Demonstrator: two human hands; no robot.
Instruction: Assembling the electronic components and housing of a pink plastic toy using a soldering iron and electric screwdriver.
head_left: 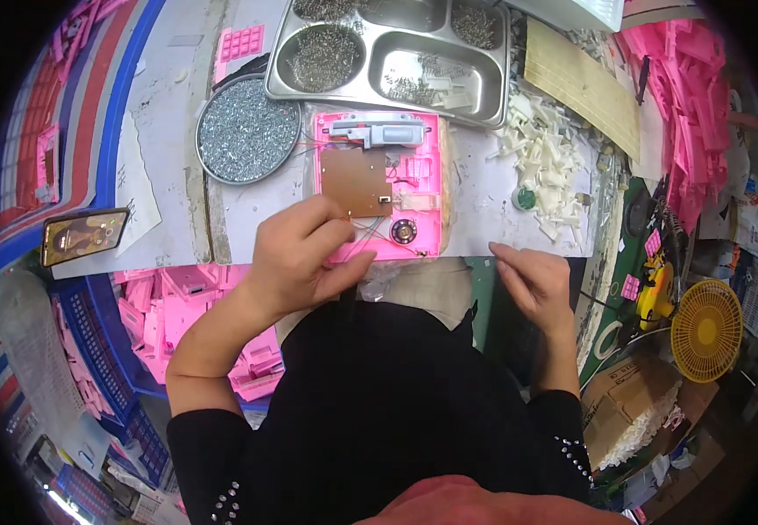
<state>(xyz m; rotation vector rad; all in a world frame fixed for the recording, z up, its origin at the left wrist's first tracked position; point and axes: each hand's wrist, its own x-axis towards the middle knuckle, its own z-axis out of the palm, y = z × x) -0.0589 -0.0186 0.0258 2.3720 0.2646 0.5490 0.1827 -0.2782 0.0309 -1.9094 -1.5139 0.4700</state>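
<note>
A pink plastic housing [433, 166] lies at the table's front edge. Inside it are a brown circuit board [353, 179], a grey plastic part [392, 133] across the top, a small round black speaker [403, 231] and thin wires [370, 231]. My left hand [305, 254] grips the housing's lower left corner, its fingertips by the wires and its thumb at the front edge. Whether a wire is pinched there is hidden. To the right, apart from the housing, my right hand [536, 278] is at the table edge, index finger stretched out and thumb apart, holding nothing visible.
A round dish of tiny metal screws [207, 159] and a compartmented steel tray [370, 98] stand behind the housing. White plastic pieces [545, 162] are heaped at right. A phone [86, 236] leans at left. Pink parts fill a blue crate [116, 337] below; a yellow fan [707, 331] stands right.
</note>
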